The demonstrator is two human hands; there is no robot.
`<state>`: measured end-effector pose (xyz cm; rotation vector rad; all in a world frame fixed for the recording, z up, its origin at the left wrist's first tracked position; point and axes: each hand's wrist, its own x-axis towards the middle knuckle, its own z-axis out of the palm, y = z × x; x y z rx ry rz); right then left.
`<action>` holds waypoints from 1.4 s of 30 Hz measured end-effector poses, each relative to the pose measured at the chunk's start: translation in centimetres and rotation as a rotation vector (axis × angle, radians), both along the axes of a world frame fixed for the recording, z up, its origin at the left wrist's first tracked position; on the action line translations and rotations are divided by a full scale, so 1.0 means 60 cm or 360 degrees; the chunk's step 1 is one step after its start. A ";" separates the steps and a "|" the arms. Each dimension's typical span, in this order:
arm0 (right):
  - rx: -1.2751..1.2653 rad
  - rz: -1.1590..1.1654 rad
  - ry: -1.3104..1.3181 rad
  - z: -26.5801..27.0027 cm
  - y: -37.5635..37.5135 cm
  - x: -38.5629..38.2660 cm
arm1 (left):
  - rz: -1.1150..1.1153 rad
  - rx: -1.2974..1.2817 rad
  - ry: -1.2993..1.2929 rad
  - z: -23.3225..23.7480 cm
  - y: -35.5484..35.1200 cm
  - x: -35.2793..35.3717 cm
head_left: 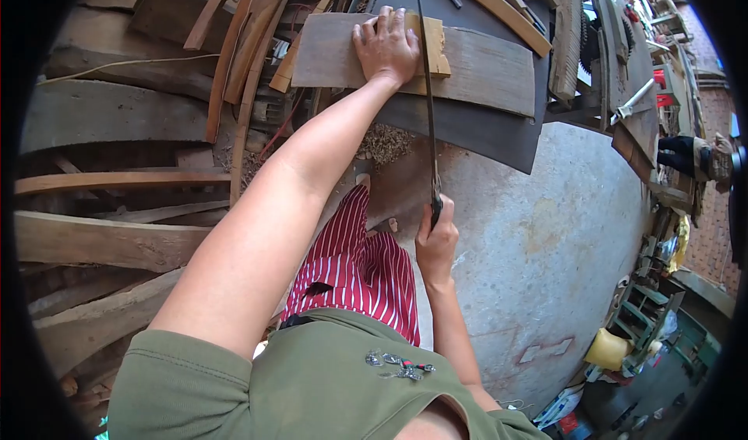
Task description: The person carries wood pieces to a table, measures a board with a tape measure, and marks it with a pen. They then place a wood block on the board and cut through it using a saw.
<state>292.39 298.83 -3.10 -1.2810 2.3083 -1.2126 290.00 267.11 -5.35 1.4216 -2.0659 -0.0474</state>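
Observation:
My right hand (438, 241) is closed around the black handle of a handsaw (431, 120). Its long, narrow blade points away from me and crosses a light wooden block (433, 46). Beneath the block lies a wide grey-brown board (491, 70), set crosswise on a dark work surface (460, 132). My left hand (386, 48) presses down on the block just left of the blade, its fingers bent over the wood and partly covering it. The blade's lower edge, where it meets the block, is hidden from above.
Long curved timbers (117, 241) and planks are piled on my left. Sawdust (386, 144) lies on the floor below the work surface. At the right are toothed blades (586, 38) and a yellow container (608, 350). Another person (697, 158) is at the far right edge.

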 end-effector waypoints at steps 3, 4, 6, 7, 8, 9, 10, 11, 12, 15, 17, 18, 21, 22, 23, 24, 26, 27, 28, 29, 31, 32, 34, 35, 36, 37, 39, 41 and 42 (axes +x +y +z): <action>0.0023 -0.0004 0.0054 -0.002 -0.085 -0.030 | -0.0016 -0.0006 -0.0014 -0.005 -0.001 -0.005; 0.0065 -0.0015 0.0038 -0.001 -0.124 -0.043 | -0.0004 0.0008 -0.0041 -0.006 -0.002 -0.003; 0.0101 -0.0041 0.0009 0.004 -0.168 -0.055 | -0.0012 0.0007 -0.0046 -0.005 -0.002 0.001; 0.0114 -0.0060 0.0048 0.006 -0.178 -0.056 | -0.0014 0.0018 -0.0036 -0.005 -0.001 -0.001; 0.0131 -0.0076 0.0095 0.007 -0.181 -0.058 | -0.0013 0.0033 -0.0018 -0.004 -0.001 -0.006; 0.0003 -0.0011 0.0057 -0.001 -0.163 -0.056 | -0.0014 0.0037 -0.0013 -0.005 0.001 -0.009; -0.0009 -0.0024 0.0045 -0.008 -0.133 -0.048 | -0.0010 -0.0002 -0.0012 -0.007 0.001 -0.010; -0.0020 -0.0027 0.0027 -0.011 -0.097 -0.036 | 0.0004 -0.0041 -0.0017 -0.008 -0.003 -0.007; -0.0021 -0.0022 0.0001 -0.015 -0.057 -0.025 | 0.0032 -0.0033 -0.0021 -0.008 -0.005 -0.006; 0.0019 -0.0013 -0.0046 -0.001 -0.005 -0.005 | 0.0009 -0.0048 0.0000 -0.004 0.001 -0.006; 0.0037 -0.0049 -0.0027 0.005 -0.013 -0.011 | -0.0008 -0.0013 0.0013 -0.006 0.002 -0.005; 0.0053 -0.0037 -0.0015 0.000 -0.042 -0.020 | -0.0020 0.0014 0.0019 -0.006 0.001 -0.007; -0.0004 -0.0025 0.0054 -0.004 -0.141 -0.051 | -0.0033 0.0008 0.0035 -0.008 -0.001 -0.006; -0.0004 -0.0043 0.0048 -0.003 -0.159 -0.053 | -0.0051 0.0009 0.0029 -0.011 -0.002 -0.006; 0.0063 -0.0060 0.0054 -0.002 -0.172 -0.055 | -0.0027 -0.0009 0.0014 -0.013 -0.004 -0.008; 0.0128 -0.0077 0.0057 0.000 -0.177 -0.056 | -0.0002 -0.0029 -0.0002 -0.016 -0.006 -0.010; -0.0009 -0.0038 -0.0016 -0.017 -0.134 -0.049 | 0.0013 -0.0031 -0.0006 -0.015 -0.006 -0.013; 0.0021 -0.0037 -0.0041 -0.019 -0.095 -0.038 | 0.0006 -0.0056 0.0005 -0.015 -0.005 -0.013; 0.0057 -0.0029 -0.0067 -0.018 -0.058 -0.028 | 0.0005 -0.0077 0.0013 -0.017 -0.005 -0.011; 0.0039 -0.0021 -0.0076 -0.016 -0.019 -0.015 | 0.0006 -0.0105 0.0010 -0.016 -0.004 -0.010; 0.0024 0.0004 -0.0094 -0.012 0.002 -0.008 | 0.0031 -0.0079 0.0000 -0.015 -0.004 -0.010; 0.0056 -0.0003 -0.0072 -0.006 0.001 -0.009 | 0.0021 -0.0064 0.0005 -0.014 -0.004 -0.010; 0.0098 -0.0009 -0.0015 -0.004 -0.019 -0.020 | 0.0020 -0.0078 -0.0004 -0.013 -0.003 -0.011; 0.0109 0.0001 0.0007 -0.010 -0.055 -0.033 | 0.0015 -0.0074 0.0001 -0.013 -0.003 -0.011; 0.0063 0.0001 0.0016 -0.012 -0.095 -0.046 | 0.0010 -0.0074 0.0000 -0.015 -0.004 -0.010; 0.0017 -0.0001 0.0018 -0.011 -0.133 -0.054 | 0.0005 -0.0083 -0.0008 -0.017 -0.005 -0.009; 0.0079 -0.0049 0.0035 -0.010 -0.182 -0.062 | 0.0004 -0.0074 -0.0022 -0.018 -0.008 -0.009; 0.0092 -0.0068 0.0054 -0.015 -0.180 -0.061 | 0.0007 -0.0031 -0.0030 -0.016 -0.006 -0.011; 0.0096 -0.0072 0.0057 -0.016 -0.156 -0.056 | 0.0003 -0.0027 -0.0027 -0.015 -0.004 -0.014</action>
